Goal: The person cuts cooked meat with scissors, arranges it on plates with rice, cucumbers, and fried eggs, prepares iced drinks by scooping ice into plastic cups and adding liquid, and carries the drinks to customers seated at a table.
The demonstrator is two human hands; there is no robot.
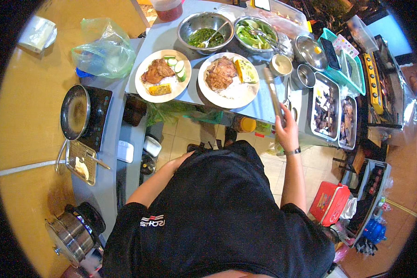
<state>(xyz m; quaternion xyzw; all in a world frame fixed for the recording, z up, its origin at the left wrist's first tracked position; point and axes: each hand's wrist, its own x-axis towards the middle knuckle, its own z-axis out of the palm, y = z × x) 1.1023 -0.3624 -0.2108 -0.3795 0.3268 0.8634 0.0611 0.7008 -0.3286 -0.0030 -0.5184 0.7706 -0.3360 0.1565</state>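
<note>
In my right hand [287, 129] is a long, slim utensil [273, 92], probably metal tongs; it is blurred and points away from me over the table's edge. Left of it stands a plate [202, 87] with rice, grilled meat [221, 73], a yellow egg-loaf slice [245, 71] and a bit of cucumber. A second plate [140, 88] holds rice, grilled meat [158, 70], egg loaf [160, 89] and cucumber slices [179, 66]. Scissors [287, 99] lie just beyond my right hand. My left hand [185, 159] is at my waist, its fingers hidden by my black shirt.
Behind the plates are a steel bowl [185, 26] of chopped greens with a spoon and another [237, 21] of sliced cucumber with tongs. Trays of grilled meat [325, 114] [347, 121] flank the right side. At left, a frying pan [75, 113] rests on a cooktop [102, 114].
</note>
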